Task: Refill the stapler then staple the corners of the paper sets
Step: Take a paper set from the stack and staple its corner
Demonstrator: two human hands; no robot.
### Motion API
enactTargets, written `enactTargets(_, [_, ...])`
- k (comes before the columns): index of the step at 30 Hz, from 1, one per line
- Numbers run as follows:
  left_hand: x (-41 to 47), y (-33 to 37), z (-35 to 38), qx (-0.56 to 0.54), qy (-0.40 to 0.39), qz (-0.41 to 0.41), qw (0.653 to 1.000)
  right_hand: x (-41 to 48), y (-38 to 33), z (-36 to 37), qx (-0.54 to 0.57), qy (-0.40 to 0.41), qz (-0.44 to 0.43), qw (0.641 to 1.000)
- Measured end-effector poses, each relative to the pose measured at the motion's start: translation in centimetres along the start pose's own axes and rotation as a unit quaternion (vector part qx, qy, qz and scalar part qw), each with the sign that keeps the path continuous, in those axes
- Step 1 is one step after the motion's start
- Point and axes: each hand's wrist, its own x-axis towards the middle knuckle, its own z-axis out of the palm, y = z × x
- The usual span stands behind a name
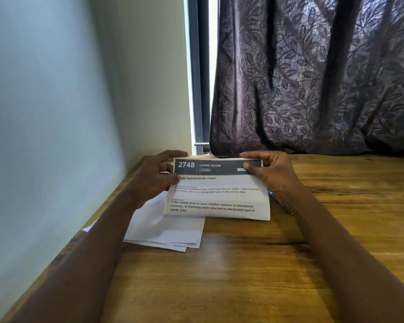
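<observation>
A person's two bare forearms reach across a brown wooden table point(243, 276) with a streaked, glossy grain. Both hands hold up a white printed paper sheet point(217, 197) at the table's far edge, tilted towards the camera, with its lower edge above the tabletop.

The left hand point(154, 178) grasps the sheet's left edge, thumb on the front and fingers curled behind the top. The right hand point(273, 173) pinches the top right corner, thumb pressed on the print and fingers over the upper edge.

A dark grey band across the top reads "2748" and "LIVING ROOM" in white. Below it are the bold heading "…ipe baseboards clean" and the smaller lines "No visible dust or stain residue remains on baseboard surfaces" and "Cleaning tools returned to designated spot in corner area."

A loose pile of plain white sheets point(166, 229) lies flat on the table, beneath and left of the held sheet. A thin shiny metal piece point(274, 197) shows just beside the right wrist; too little shows to identify it.

Behind hang a purple-grey curtain point(313, 78) woven with leaves, a dark window frame point(202, 89) and a smooth pale wall point(44, 113).
</observation>
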Motion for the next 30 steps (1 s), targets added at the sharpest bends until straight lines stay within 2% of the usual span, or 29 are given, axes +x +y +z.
enactTargets(7, [0.7, -1.3, 1.2, -0.004, 0.029, -0.003, 1.000, -0.2, 0.3, 0.0, 0.019, -0.056, 0.019, 0.998])
enactTargets(10, [0.9, -1.9, 1.3, 0.031, -0.002, -0.002, 1.000, -0.1, 0.3, 0.0, 0.013, -0.076, 0.019, 0.997])
enactTargets(14, [0.9, -1.6, 1.0, 0.013, -0.002, 0.008, 1.000, 0.0, 0.5, 0.0, 0.009, -0.106, 0.026, 0.994])
enactTargets(20, [1.0, -1.8, 1.1, 0.046, 0.001, 0.018, 0.999, -0.1, 0.5, 0.2, -0.002, -0.086, 0.042, 0.995])
enactTargets(26, [1.0, -1.6, 0.3, 0.064, -0.020, -0.004, 0.998, -0.1, 0.6, 0.3, -0.032, -0.098, 0.044, 0.994])
enactTargets(30, [1.0, -1.6, 0.1, 0.062, -0.018, 0.009, 0.998, -0.4, 0.4, 0.3, -0.046, -0.103, 0.046, 0.993])
